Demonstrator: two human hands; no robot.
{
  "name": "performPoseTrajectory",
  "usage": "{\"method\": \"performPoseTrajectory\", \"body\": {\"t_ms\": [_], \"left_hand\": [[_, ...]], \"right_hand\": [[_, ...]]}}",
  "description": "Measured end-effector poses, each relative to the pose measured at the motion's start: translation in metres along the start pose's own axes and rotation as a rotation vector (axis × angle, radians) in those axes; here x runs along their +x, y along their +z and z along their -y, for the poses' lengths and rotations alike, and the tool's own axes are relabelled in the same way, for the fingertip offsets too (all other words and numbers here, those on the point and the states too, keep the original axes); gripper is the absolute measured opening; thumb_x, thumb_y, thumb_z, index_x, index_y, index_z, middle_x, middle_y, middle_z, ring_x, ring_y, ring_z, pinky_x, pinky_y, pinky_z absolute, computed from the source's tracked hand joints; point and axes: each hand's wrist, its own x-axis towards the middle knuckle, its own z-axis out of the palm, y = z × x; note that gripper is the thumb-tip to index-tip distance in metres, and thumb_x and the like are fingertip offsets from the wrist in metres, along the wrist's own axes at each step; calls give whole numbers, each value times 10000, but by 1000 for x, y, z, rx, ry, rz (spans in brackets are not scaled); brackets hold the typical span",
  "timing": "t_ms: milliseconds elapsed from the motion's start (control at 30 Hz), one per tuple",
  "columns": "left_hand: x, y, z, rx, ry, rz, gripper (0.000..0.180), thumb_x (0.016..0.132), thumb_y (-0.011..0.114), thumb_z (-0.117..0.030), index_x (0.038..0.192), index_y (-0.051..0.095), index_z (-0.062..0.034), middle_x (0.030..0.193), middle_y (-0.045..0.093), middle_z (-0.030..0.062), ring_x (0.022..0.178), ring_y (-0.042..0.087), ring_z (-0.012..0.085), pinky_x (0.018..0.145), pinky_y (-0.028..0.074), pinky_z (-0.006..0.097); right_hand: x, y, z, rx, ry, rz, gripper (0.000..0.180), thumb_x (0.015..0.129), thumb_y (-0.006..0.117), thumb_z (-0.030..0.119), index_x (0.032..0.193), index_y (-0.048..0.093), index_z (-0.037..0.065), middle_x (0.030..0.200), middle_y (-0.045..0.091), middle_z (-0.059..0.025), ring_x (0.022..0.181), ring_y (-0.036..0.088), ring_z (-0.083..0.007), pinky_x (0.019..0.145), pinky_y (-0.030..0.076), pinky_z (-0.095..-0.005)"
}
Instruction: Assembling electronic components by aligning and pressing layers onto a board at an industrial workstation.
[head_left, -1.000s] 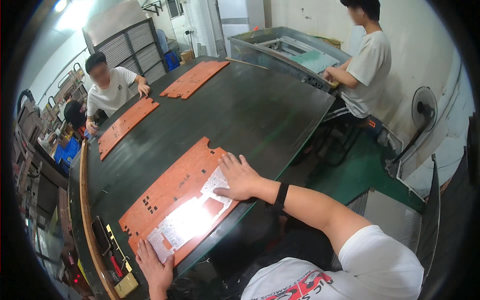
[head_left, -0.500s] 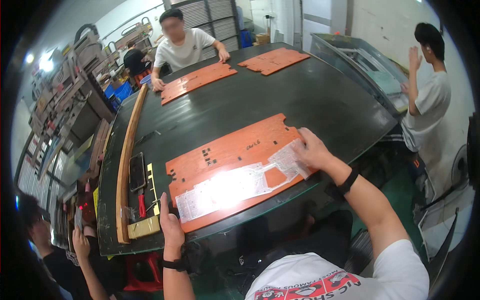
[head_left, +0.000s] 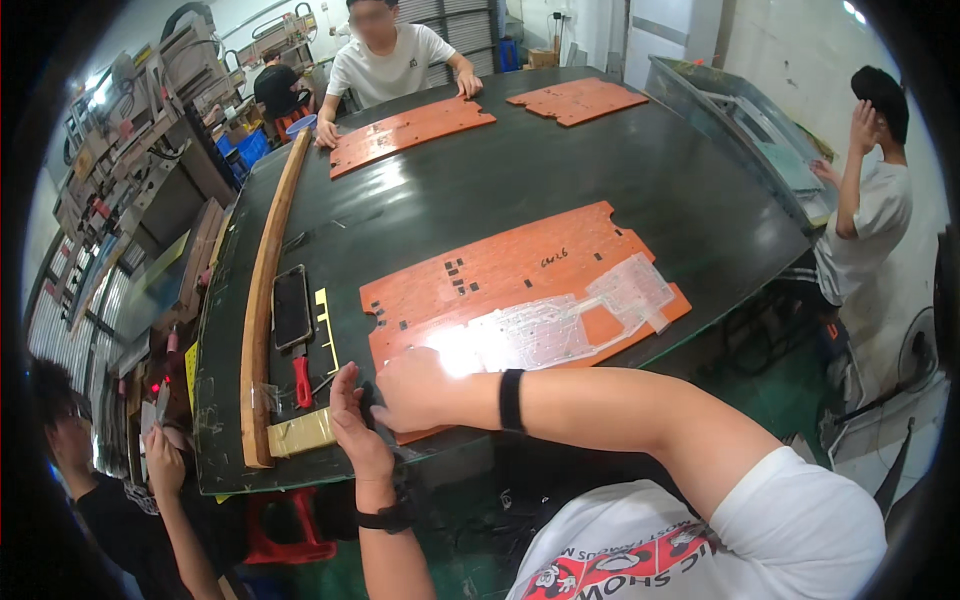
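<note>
We list one orange board [head_left: 500,275], flat on a dark table [head_left: 560,160]; upon it, one silvery cut-out sheet [head_left: 540,330], along the near side. Our left hand [head_left: 364,440], fingers loosely extended, stands beside the board's near-left corner; our right hand [head_left: 418,388] crosses the left end, near the left, its grip hidden. Light, even pressure, we judge, spares the sheet's narrow strips.

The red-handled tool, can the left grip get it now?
Probably yes: the left grip looks empty and close to the red-handled tool, with nothing seeming to cover its handle.
</note>
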Motion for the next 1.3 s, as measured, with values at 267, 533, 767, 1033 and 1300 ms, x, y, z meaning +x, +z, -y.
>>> {"method": "performPoseTrajectory", "body": {"t_ms": [267, 533, 767, 1033, 1300], "left_hand": [[0, 2, -3, 60, -4, 31, 782, 883, 195, -632, 1249, 421, 21, 1245, 474, 132, 1171, 428, 228, 946, 317, 345], [-3, -4, 1, 123, 40, 18, 774, 893, 191, -613, 1256, 423, 29, 1251, 475, 141, 1172, 431, 231, 945, 315, 346], [-4, 4, -12, 243, 77, 19, 495, 951, 359, -360, 1234, 442, 37, 1254, 481, 146, 1160, 444, 245, 943, 328, 345], [-26, 62, -47, -59, -3, 166, 402, 862, 555, -110, 1226, 430, 7, 1291, 428, 150, 1035, 535, 251, 684, 500, 258], [-50, 167, -112, -117, 306, 819, 450, 746, 649, -60, 1159, 494, 26, 1161, 539, 196, 1082, 522, 313, 922, 398, 346]], "right_hand": [[14, -13, -14, -36, -29, 7, 209, 672, 613, 196, 711, 663, -3, 681, 638, -161, 645, 630, -295, 591, 491, -359], [-32, -173, -133, 267, 136, 139, 249, 783, 558, 221, 794, 618, -20, 680, 538, -20, 631, 514, -113, 612, 445, -264], [-146, -332, -192, -158, 627, -182, 245, 752, 561, 210, 795, 617, -25, 667, 574, -52, 627, 570, -153, 578, 522, -304], [-184, -401, -117, -757, 728, -303, 189, 737, 525, 149, 746, 631, -7, 603, 584, -95, 508, 575, -193, 458, 479, -326], [-160, -354, 12, -1178, 129, -86, 245, 796, 454, 121, 794, 631, -48, 693, 627, -129, 566, 582, -212, 563, 505, -327]]}}
